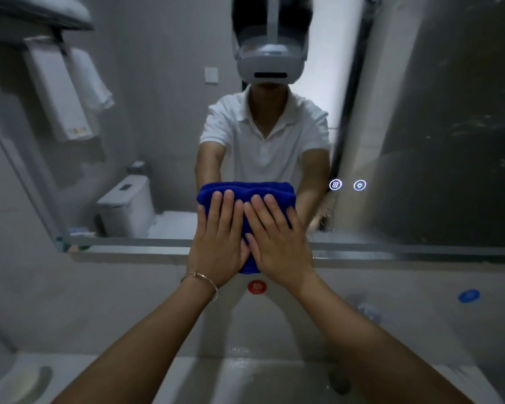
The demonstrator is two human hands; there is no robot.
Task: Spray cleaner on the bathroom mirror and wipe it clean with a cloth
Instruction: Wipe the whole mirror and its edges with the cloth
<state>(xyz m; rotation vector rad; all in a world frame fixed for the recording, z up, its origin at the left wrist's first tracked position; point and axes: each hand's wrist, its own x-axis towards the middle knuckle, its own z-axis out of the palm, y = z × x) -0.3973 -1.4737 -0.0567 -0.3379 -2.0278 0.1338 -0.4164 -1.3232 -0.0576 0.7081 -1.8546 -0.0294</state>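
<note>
Two hands (219,240) (277,240) on cloth (247,190) (fold uppermost)

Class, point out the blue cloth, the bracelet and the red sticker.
blue cloth (245,188): head view, its folded top edge.
bracelet (199,274): head view, the band across the wrist.
red sticker (257,287): head view, its round face.

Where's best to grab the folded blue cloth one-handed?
Probably its thick top edge, from above: the folded blue cloth bulges free there, while the left hand and right hand press flat over its lower part against the wall mirror.
</note>
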